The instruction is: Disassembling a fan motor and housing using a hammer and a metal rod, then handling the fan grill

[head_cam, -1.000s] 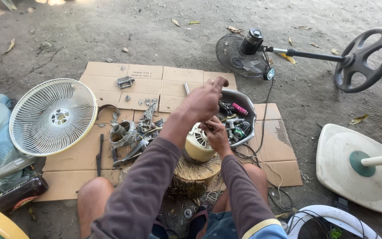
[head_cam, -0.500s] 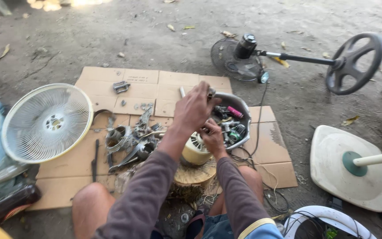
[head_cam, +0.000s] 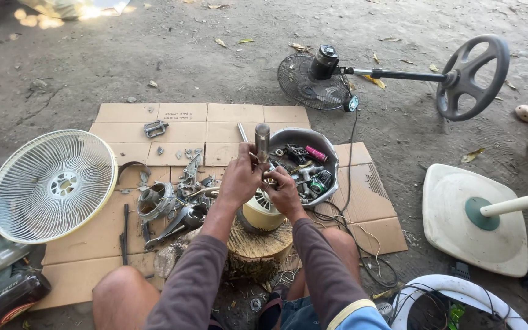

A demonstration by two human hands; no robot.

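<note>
Head view: left hand fingers closed round upright metal tool. Right hand fingers pinched on top of cream motor, which sits on stump over cardboard. Parts bowl just beyond; white grille well left.

Both hands hide much of the cream fan motor sitting on a wood stump; only its lower rim and vents show. The left hand covers the lower part of a metal tool, so its working end cannot be seen. The right hand conceals whatever it grips. Small parts in the grey bowl are too tangled to name. A white ring and dark bottle are cut off by the bottom edge.
</note>
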